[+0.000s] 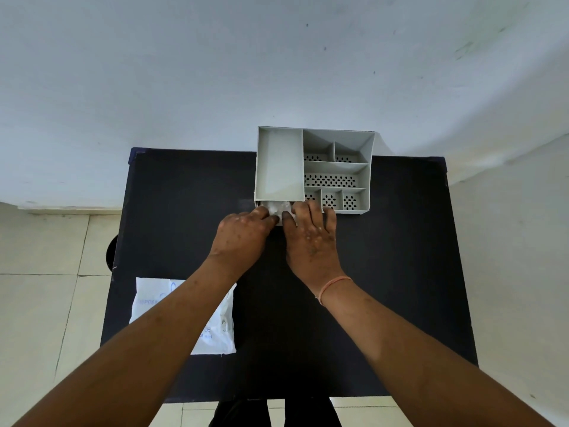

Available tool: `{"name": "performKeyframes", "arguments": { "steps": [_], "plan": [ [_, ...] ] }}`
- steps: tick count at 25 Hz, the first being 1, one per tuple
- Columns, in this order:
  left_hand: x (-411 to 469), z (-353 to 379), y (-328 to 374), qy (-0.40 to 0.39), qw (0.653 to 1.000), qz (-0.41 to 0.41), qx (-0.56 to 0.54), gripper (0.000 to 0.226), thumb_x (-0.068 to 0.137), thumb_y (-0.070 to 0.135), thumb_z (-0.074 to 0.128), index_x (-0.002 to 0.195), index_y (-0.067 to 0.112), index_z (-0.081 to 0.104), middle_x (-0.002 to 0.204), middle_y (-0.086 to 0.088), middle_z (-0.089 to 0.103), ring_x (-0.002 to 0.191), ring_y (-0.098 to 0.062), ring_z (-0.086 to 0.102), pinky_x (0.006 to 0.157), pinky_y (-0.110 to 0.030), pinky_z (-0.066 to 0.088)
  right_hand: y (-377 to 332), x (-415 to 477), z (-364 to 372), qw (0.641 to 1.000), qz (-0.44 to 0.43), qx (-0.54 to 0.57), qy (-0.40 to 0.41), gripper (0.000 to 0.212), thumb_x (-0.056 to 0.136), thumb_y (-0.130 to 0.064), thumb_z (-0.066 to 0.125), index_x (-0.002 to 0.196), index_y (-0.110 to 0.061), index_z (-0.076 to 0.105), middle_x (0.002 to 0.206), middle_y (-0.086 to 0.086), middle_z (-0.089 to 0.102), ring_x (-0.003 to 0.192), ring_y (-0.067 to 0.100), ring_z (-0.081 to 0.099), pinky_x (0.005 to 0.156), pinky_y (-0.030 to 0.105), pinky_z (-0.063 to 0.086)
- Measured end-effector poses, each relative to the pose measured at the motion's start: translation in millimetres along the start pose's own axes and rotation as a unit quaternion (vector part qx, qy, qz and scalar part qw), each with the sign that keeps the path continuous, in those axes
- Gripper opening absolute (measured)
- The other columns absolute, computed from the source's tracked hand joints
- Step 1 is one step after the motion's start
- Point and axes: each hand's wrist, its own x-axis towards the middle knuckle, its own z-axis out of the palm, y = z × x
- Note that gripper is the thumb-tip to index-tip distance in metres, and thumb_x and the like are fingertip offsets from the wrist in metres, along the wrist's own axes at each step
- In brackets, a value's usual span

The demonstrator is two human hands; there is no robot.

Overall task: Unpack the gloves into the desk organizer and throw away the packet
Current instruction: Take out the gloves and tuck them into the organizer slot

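A grey desk organizer point(278, 161) stands at the far edge of the black table, with one long compartment on the left and several small perforated ones on the right. A low drawer sticks out a little at its front left. A crumpled wad of whitish gloves point(278, 207) lies in that drawer. My left hand point(243, 235) has its fingers curled onto the gloves from the left. My right hand point(311, 238) lies flat, its thumb against the gloves and its fingers spread over the organizer's front edge. The white printed packet point(221, 328) lies flat at the near left, partly under my left forearm.
The black table point(400, 272) fills the middle, against a white wall. Pale floor tiles lie on both sides. A dark round object point(111, 252) shows on the floor just past the table's left edge. My legs are at the near edge.
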Motion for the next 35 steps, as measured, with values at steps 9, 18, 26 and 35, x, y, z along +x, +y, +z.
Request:
{"name": "performKeyframes", "arguments": {
  "steps": [9,18,26,35],
  "plan": [
    [27,-2,-4,-0.043,0.997,-0.052,-0.026,0.042,0.101,0.02,0.062,0.142,0.031,0.061,0.124,-0.003,0.073,0.113,-0.029,0.072,0.086,-0.044,0.061,-4,20,-5,0.998,0.016,0.019,-0.06,0.03,0.093,-0.016,0.061,0.121,-0.019,0.071,0.112,0.005,0.071,0.109,0.03,0.061,0.095,0.047,0.044],
    [16,-3,-24,0.151,0.976,-0.063,-0.145,0.029,0.089,0.012,0.078,0.118,0.013,0.079,0.109,-0.01,0.074,0.09,-0.03,0.074,0.074,-0.045,0.064,18,44,-7,0.984,0.109,0.135,-0.032,0.008,0.088,-0.018,0.08,0.096,-0.018,0.081,0.131,0.009,0.06,0.114,0.028,0.064,0.084,0.038,0.06],
    [32,-7,-27,0.121,0.971,-0.093,-0.187,0.02,0.089,0.011,0.081,0.109,0.008,0.083,0.107,-0.016,0.073,0.084,-0.034,0.075,0.084,-0.047,0.063,20,56,-9,0.974,0.125,0.185,-0.044,0.009,0.086,-0.012,0.08,0.088,-0.014,0.072,0.119,0.008,0.059,0.09,0.026,0.068,0.081,0.039,0.061],
    [35,2,-23,0.109,0.978,-0.108,-0.14,0.01,0.095,0.004,0.069,0.091,0.005,0.078,0.084,-0.016,0.072,0.066,-0.03,0.07,0.066,-0.038,0.055,24,63,-1,0.972,0.147,0.18,-0.045,0.012,0.086,-0.005,0.077,0.094,-0.009,0.07,0.114,0.012,0.058,0.084,0.028,0.067,0.073,0.03,0.049]
  ]
}}
